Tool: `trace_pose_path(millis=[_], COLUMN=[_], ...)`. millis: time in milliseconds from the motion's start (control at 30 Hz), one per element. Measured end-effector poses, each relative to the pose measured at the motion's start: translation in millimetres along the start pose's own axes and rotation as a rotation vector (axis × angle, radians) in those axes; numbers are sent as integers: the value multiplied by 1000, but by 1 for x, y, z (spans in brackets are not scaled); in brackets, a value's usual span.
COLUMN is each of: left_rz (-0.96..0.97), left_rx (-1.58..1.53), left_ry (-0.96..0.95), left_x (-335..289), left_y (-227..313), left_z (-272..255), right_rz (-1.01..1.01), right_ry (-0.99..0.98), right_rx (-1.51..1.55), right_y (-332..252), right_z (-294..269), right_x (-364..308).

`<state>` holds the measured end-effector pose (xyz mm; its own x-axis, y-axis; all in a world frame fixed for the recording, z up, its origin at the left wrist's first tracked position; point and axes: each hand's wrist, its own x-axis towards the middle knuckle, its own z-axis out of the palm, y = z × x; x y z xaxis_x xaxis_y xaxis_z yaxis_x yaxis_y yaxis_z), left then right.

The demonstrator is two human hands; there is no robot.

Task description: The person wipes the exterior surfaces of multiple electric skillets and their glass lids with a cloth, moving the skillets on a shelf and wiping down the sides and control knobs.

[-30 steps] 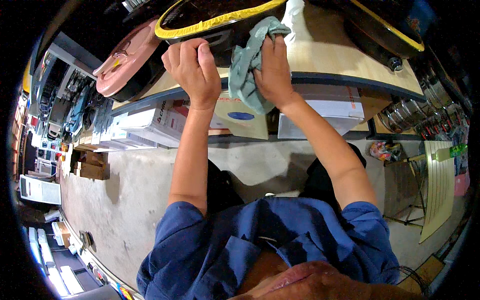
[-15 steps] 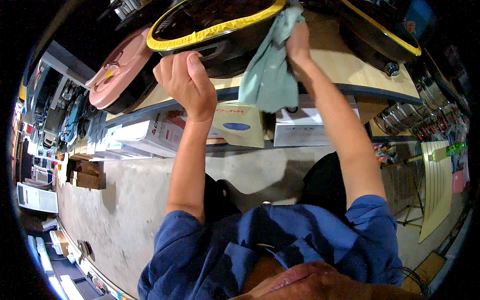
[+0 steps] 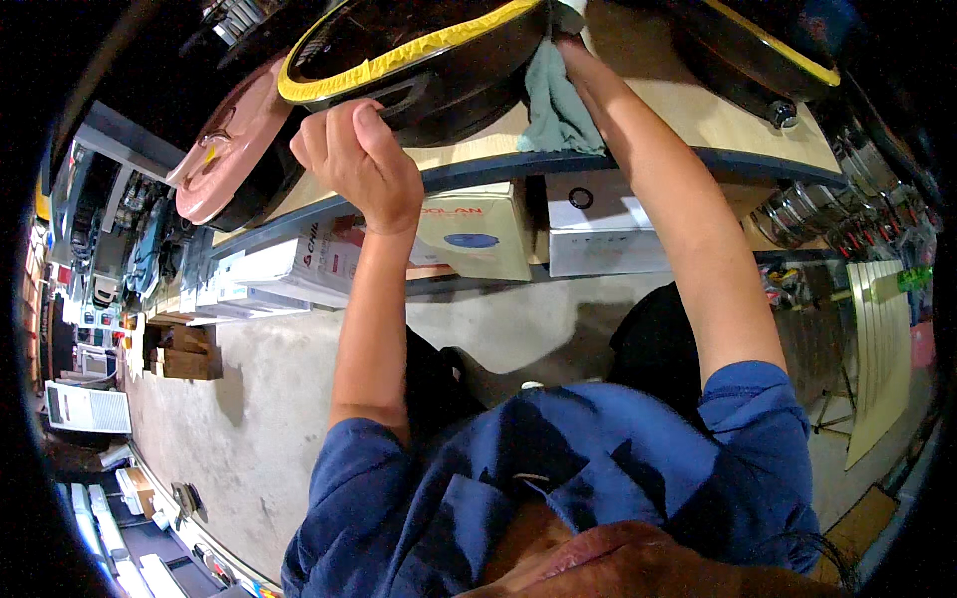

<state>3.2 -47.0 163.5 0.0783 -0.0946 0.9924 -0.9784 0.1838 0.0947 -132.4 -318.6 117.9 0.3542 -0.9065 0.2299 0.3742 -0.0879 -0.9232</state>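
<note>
A black oval pan (image 3: 464,90) with a ruffled yellow band (image 3: 419,55) round its rim stands on the wooden shelf top in front of me. My left hand (image 3: 364,164) is curled into a fist at its near side, beside the pan's handle (image 3: 404,97). Whatever lies inside those fingers, if anything, is hidden. At the pan's right end my right hand (image 3: 570,48) reaches far forward, gripping a grey-green cloth (image 3: 558,105). Most of its fingers are out of sight. The cloth hangs down over the shelf top to its front edge.
A pink-lidded oval pan (image 3: 234,149) stands to the left. Another black pan with a yellow rim (image 3: 763,75) is at the right. Cartons (image 3: 478,239) and a white box (image 3: 608,244) fill the lower shelf. Stacked glass lids (image 3: 797,214) sit far right.
My right hand has gone farther forward beside the pan's end, pulling the cloth up so less of it hangs down. The left fist keeps its place by the handle.
</note>
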Motion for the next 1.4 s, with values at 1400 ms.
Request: trace_pose_path(millis=[1400], left_rz=[-1570], left_rx=[-1024], left_ry=[-249], left_x=[45], left_y=[11], left_z=[-15], right_rz=[-719], right_ry=[227], right_rx=[-430], right_y=[-4], right_z=[2], right_x=[-200])
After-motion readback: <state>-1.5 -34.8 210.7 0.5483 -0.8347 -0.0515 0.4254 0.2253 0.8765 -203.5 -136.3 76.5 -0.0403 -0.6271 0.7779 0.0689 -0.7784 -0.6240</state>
